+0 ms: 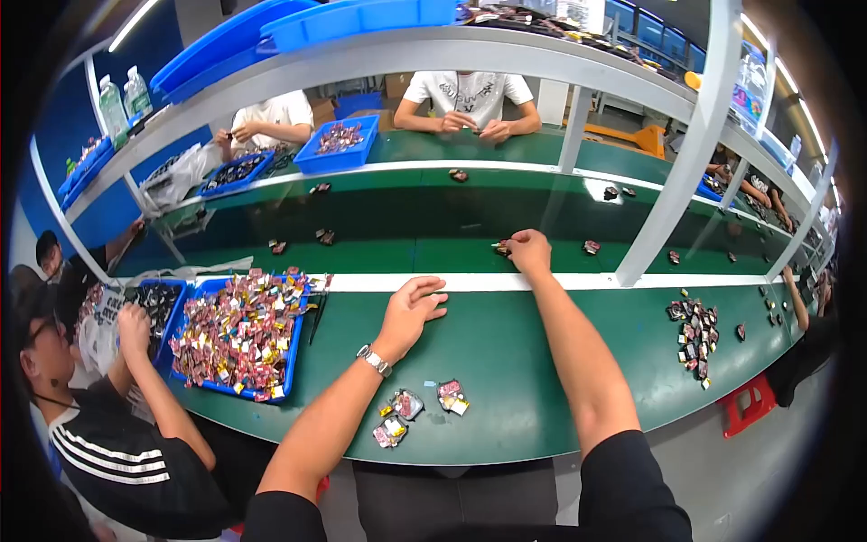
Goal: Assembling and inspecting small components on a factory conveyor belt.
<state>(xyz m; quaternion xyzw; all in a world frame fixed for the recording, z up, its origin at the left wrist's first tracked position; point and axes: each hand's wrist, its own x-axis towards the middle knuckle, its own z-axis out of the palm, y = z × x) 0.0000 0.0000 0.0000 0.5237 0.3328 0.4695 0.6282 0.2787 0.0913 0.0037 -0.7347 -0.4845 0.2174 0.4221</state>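
Note:
Over the green conveyor belt point(388, 257), my right hand point(530, 252) is closed, its fingertips pinching a small dark electronic part point(502, 247). My left hand point(413, 315) hovers by the near side of the white rail with fingers apart and nothing in it. On the worktop between my forearms lie several small parts, among them a grey-backed part point(408, 405), a red and yellow part point(452, 397) and a white and yellow part point(390, 432). To the left, a blue tray point(295, 354) is heaped with similar red, white and yellow parts point(237, 330).
A white rail point(524, 282) and a metal post point(673, 172) border the belt. More loose parts point(695, 336) lie at the right, near a red stool point(750, 406). A co-worker point(135, 434) sits close on my left; another point(470, 104) works opposite. A shelf point(379, 54) runs overhead.

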